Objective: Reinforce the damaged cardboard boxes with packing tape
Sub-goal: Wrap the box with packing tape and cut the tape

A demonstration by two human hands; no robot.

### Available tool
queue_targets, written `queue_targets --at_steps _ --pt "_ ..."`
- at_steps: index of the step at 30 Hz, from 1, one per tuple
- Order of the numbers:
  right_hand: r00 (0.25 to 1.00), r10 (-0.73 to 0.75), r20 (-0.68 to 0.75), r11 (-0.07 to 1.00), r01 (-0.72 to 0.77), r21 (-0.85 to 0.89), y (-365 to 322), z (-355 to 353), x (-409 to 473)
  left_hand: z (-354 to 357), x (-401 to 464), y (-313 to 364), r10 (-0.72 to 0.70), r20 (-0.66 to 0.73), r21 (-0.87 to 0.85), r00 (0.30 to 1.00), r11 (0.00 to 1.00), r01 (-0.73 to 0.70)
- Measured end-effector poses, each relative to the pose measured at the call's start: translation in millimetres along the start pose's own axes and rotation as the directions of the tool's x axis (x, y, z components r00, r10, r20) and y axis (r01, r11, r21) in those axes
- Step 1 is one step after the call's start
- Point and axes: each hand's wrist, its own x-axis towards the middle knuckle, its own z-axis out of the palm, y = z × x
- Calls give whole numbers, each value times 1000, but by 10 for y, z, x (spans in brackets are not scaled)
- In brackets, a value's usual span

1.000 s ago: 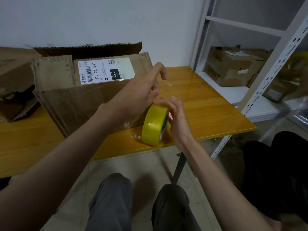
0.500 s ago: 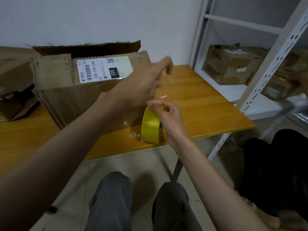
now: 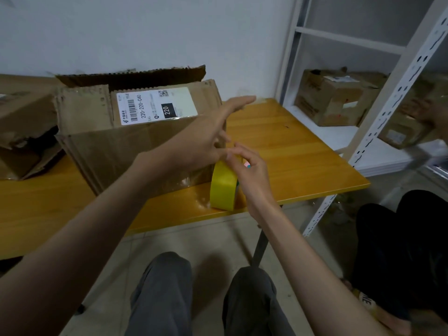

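Observation:
A worn cardboard box (image 3: 116, 146) with a white shipping label stands on the wooden table (image 3: 291, 151), its top flaps up. A yellow roll of packing tape (image 3: 223, 187) stands on edge near the table's front edge, just right of the box. My right hand (image 3: 247, 170) grips the top of the roll with curled fingers. My left hand (image 3: 208, 139) hovers at the box's right front corner, fingers extended to the right, thumb close to the roll. Whether it pinches a tape end cannot be made out.
A second torn cardboard box (image 3: 21, 132) lies at the table's left. A white metal shelf (image 3: 378, 112) on the right holds more boxes (image 3: 334, 98). Another person's hand (image 3: 429, 112) and dark-clad legs (image 3: 407, 251) are at the right. My knees are below the table edge.
My left hand has stretched its fingers further right and slightly up. My right hand has shifted from the roll's side onto its top. The roll stays on the table.

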Motion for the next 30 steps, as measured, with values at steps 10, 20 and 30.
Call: queue_targets --at_steps 10,20,30 --pt "994 -105 -7 985 104 -139 -16 -95 -36 162 24 -238 -91 -1 -208 996 974 88" --pt "987 -162 4 982 162 -97 -48 -92 -150 250 -16 -253 -118 -150 -224 982 971 82" --pt "998 27 53 1000 -26 -17 58 -62 -531 425 -110 -195 -14 -358 -93 934 995 -20"
